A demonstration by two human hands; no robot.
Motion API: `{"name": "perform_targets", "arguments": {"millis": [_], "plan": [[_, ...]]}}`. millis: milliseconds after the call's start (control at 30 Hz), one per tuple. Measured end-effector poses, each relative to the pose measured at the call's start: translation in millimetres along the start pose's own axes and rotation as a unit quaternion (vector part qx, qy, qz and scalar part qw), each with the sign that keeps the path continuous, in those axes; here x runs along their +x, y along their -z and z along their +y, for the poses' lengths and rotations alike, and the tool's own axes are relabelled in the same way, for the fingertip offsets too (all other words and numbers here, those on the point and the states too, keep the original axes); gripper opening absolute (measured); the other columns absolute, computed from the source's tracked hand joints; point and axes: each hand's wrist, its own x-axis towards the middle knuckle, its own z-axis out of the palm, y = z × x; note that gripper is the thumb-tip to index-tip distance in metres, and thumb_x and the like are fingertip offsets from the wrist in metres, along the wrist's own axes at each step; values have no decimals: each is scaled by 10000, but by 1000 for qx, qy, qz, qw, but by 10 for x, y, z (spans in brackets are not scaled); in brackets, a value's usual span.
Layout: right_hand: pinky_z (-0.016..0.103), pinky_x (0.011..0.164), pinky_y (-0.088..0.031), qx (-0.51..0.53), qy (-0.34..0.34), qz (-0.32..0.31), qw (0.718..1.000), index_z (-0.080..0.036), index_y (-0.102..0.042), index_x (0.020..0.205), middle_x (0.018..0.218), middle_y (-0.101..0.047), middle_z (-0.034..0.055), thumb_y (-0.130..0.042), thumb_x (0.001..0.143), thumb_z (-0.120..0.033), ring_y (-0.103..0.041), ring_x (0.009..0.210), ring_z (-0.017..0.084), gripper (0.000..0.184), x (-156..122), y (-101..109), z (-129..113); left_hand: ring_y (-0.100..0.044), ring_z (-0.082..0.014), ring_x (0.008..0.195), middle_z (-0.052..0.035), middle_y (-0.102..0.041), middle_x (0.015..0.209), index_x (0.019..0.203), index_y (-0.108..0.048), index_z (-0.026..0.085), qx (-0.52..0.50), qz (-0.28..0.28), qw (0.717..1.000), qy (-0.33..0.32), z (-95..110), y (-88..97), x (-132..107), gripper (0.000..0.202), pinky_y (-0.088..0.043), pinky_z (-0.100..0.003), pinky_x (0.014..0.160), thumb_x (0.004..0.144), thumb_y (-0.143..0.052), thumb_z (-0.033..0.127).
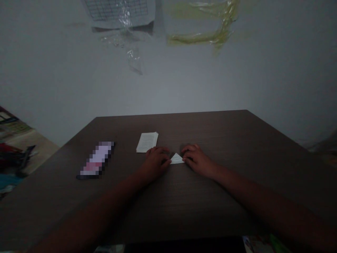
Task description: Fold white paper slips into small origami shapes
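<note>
Between my two hands a small piece of white paper [177,159], folded into a triangle, lies on the dark wooden table with its point facing away from me. My left hand [157,162] grips the left corner of the paper, thumb and fingers closed at it. At the right corner, my right hand [198,160] pinches the paper in the same way, its fingers curled. Just beyond my left hand sits a stack of printed paper sheets [146,142], its near right corner partly hidden behind the fingers.
A phone [97,160] with a pixelated screen lies on the left of the table [205,130]. The wall [168,80] rises behind the far edge, with taped sheets [121,14] above. Assorted items [13,154] show on the left beyond the table.
</note>
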Motion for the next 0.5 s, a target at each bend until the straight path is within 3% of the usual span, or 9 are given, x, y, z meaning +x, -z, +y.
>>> {"name": "perform_targets", "arguments": {"millis": [200,333,500], "plan": [[610,1338,-606,-1,-12,19,1000,-288,-954,1087,1514,-874,128,-871,1159,-169,-763,1477,354,162,-6,-47,23,-743,-413,1626,-137,-874,1659,1077,-916,254,11,-2,1000,-24,4,-4,-12,212,-571,-701,1463,1220,-759,251],[646,1375,-590,3,-32,16,999,-281,-944,1086,1549,-864,138,-900,1151,-185,-765,1511,366,124,-14,-73,19,-698,-450,1688,-153,-836,1724,1123,-929,246,41,-21,999,-14,83,45,-24,216,-495,-778,1518,1240,-748,255],[664,1385,-580,0,-46,15,999,-284,-941,1184,1534,-854,138,-928,1124,-172,-765,1508,367,128,-18,-54,-18,-642,-495,1725,-180,-810,1758,1011,-882,207,45,-7,999,-15,137,72,-28,236,-388,-830,1566,1224,-786,237]]}}
